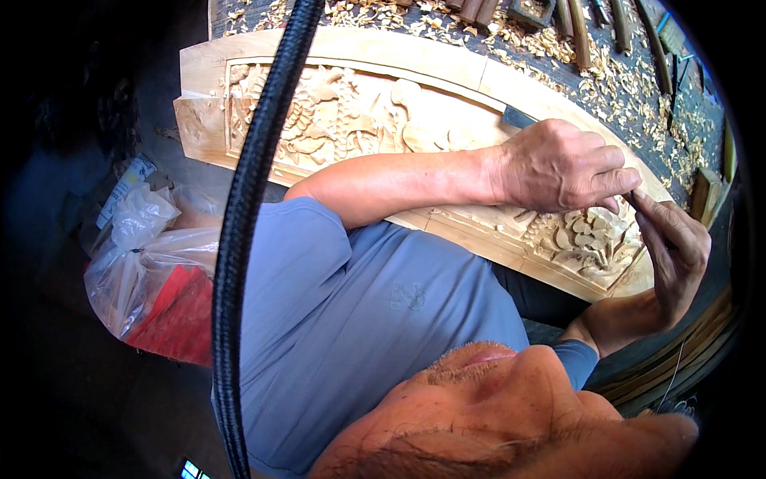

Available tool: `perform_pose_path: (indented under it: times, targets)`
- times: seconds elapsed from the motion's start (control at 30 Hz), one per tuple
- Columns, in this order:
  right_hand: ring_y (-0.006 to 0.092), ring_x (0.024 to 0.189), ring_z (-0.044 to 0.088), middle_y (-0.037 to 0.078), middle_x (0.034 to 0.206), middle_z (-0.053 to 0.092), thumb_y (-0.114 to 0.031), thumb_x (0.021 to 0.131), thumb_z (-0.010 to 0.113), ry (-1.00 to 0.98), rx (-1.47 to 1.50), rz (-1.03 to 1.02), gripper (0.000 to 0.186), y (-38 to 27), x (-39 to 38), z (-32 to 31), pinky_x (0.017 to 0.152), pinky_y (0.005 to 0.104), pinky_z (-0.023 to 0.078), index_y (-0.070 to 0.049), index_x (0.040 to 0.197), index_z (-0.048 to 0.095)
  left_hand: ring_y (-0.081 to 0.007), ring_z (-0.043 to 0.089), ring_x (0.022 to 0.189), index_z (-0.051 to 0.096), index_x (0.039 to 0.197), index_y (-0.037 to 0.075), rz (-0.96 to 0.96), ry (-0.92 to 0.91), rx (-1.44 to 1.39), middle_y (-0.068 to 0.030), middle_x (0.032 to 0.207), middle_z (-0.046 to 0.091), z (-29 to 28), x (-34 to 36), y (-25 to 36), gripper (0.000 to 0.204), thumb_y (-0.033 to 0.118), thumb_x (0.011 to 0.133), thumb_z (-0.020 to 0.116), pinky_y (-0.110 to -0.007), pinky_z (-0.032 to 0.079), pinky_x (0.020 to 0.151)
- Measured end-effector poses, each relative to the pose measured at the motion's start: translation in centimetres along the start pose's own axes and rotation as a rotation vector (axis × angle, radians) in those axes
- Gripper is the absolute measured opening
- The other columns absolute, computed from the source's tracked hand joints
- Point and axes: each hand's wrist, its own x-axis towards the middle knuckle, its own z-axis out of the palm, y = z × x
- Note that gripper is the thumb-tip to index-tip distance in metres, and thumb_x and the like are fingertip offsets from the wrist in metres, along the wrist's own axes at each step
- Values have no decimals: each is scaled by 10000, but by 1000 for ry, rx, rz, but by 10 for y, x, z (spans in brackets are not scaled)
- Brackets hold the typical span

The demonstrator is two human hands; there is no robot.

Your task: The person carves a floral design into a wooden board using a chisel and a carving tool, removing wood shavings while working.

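A pale wooden panel carved in relief lies before me, with flower and leaf shapes at its right end and denser carving on the left. My left hand is closed above its right half, knuckles up. My right hand comes in from the right, its fingertips meeting the left hand's fingers. Something small and dark shows where they meet; what it is stays hidden. A dark flat piece lies by my left wrist; I cannot tell whether it joins what the hand holds.
Wood shavings cover the dark bench behind the panel. Several wooden-handled tools lie along its far edge. A tied clear plastic bag with red material is at my left. A black braided cable crosses the view.
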Motion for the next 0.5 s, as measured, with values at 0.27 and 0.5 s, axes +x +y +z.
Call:
perform_pose_path:
  times: [0.27,0.5]
  targets:
    - [229,721,712,202,852,725,131,865,765,-36,-49,-33,348,-4,3,-5,638,312,510,98,1212,769,-164,702,758,714,1311,156,8,14,-24,7,915,675,-3,1,-1,528,457,883,780,-306,556,584]
    - [235,712,709,205,857,727,118,882,743,-56,-62,-63,343,0,2,-9,634,326,509,92,1223,769,-175,719,829,681,1432,145,56,-19,-26,-5,998,704,-1,-3,0,614,457,909,761,-314,557,630]
